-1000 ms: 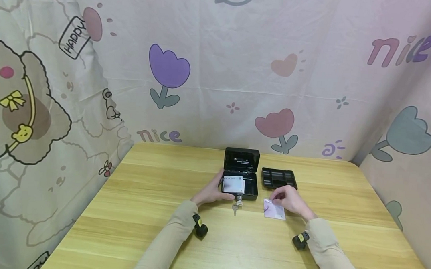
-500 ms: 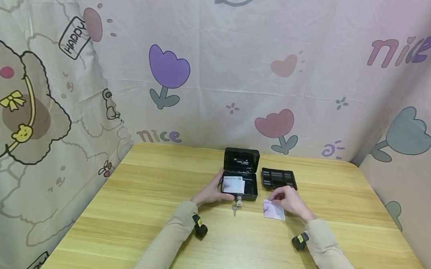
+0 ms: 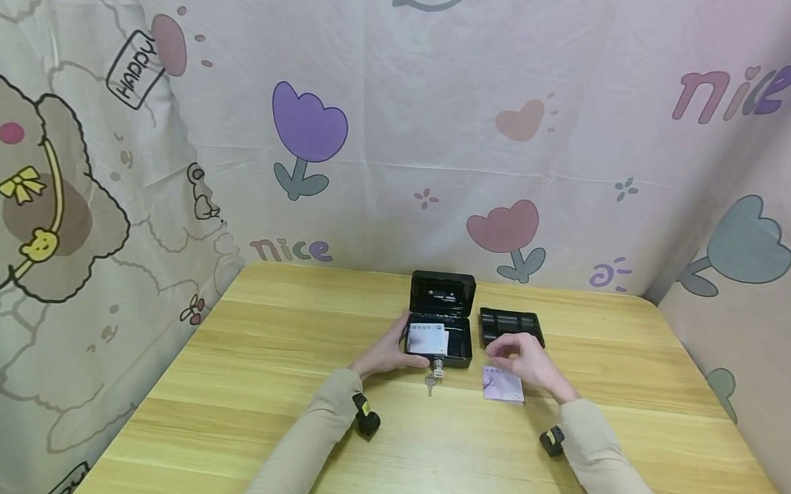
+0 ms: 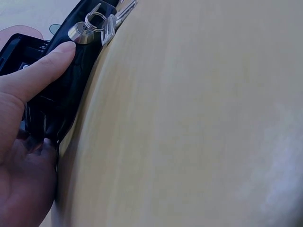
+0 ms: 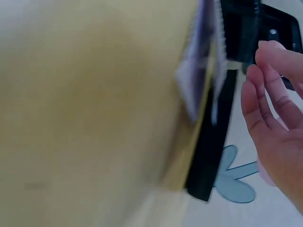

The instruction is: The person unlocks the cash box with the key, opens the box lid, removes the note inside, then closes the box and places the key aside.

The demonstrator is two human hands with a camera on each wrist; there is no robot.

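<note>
Nearest to us, the purple card (image 3: 503, 385) lies flat on the table (image 3: 230, 387), and our right hand (image 3: 526, 359) hovers just above it with fingers loosely apart, holding nothing. To lift it well, we should pinch one edge. Farther, our left hand (image 3: 391, 352) grips the open black box (image 3: 440, 330), steadying it, keys (image 3: 432, 381) in its lock.

Soft, even light fills the head view, sharp with wide-angle bending at its edges. Both wrist views are blurred, the right one heavily.
</note>
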